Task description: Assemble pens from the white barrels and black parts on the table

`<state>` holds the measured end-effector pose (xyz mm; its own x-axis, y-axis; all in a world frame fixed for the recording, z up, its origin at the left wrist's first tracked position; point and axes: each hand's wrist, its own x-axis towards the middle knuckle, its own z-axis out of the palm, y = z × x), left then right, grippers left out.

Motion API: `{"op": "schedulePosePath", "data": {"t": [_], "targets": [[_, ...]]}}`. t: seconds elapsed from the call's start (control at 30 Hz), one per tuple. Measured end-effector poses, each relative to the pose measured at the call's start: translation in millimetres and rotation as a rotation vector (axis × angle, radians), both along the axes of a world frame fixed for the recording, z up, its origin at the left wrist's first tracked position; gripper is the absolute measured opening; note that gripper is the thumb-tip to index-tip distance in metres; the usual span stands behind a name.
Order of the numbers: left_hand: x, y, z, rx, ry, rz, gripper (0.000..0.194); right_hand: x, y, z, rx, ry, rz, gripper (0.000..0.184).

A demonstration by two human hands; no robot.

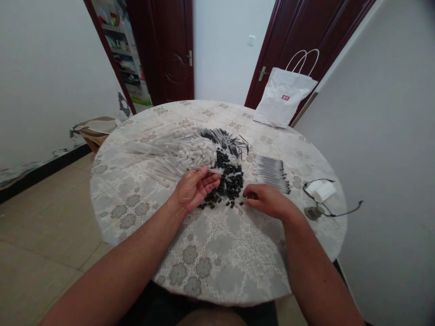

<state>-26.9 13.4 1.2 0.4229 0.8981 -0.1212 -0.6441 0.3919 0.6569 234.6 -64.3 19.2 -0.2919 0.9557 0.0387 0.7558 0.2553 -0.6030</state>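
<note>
My left hand [194, 189] is palm up, its thumb and fingers closed on a translucent pen barrel [215, 171] that points to the right. Beneath and beside it spreads a heap of small black pen parts [233, 184]. At the heap's right edge, my right hand [267, 199] has its fingers curled and pinched together, touching small parts; what they hold is too small to make out. Many loose pen barrels [163, 151] fan out left of the heap. Black-tipped slim pieces [226, 138] lie behind it. A neat row of pens with black ends [272, 174] lies beyond my right hand.
The round table has a floral cloth [190, 253]. On the right rest eyeglasses [343, 213], folded white tissue [321, 190] and a small round dark object [313, 213]. A white paper bag [285, 97] stands at the back right. A chair [97, 129] is at the left.
</note>
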Motion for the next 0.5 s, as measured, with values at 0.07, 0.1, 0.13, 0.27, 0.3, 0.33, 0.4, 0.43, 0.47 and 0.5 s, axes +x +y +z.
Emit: {"op": "schedulePosePath", "data": {"t": [0.07,0.1,0.13,0.27,0.3,0.33,0.4,0.43,0.47,0.5], "targets": [[0,1,-1.7,0.01,0.009,-0.003,0.016,-5,-1,-3.8,-0.026,-0.04,0.027,0.017],[1,0,-2.4,0.013,0.012,-0.007,0.017,-8,-1,-6.1,-0.03,-0.063,0.039,0.019],[1,0,-2.9,0.016,0.013,-0.012,0.018,-11,-1,-8.2,-0.029,-0.088,0.05,0.02],[2,-2,-2.8,0.025,0.007,-0.028,0.02,-17,2,-12.8,-0.015,-0.152,0.072,0.019],[2,-2,-2.3,0.027,0.006,-0.029,0.02,-17,2,-12.5,-0.011,-0.149,0.079,0.018],[2,-2,-1.8,0.028,0.007,-0.029,0.021,-17,3,-11.7,-0.004,-0.139,0.085,0.017],[2,-3,-0.7,0.028,0.011,-0.025,0.023,-18,3,-8.3,0.031,-0.109,0.079,0.015],[2,-3,-0.3,0.028,0.014,-0.023,0.024,-18,3,-6.1,0.057,-0.089,0.066,0.014],[2,-3,-0.1,0.029,0.017,-0.021,0.025,-19,3,-3.8,0.088,-0.062,0.045,0.013],[2,-3,0.0,0.031,0.02,-0.018,0.026,-20,3,-1.8,0.118,-0.026,0.02,0.012]]}}
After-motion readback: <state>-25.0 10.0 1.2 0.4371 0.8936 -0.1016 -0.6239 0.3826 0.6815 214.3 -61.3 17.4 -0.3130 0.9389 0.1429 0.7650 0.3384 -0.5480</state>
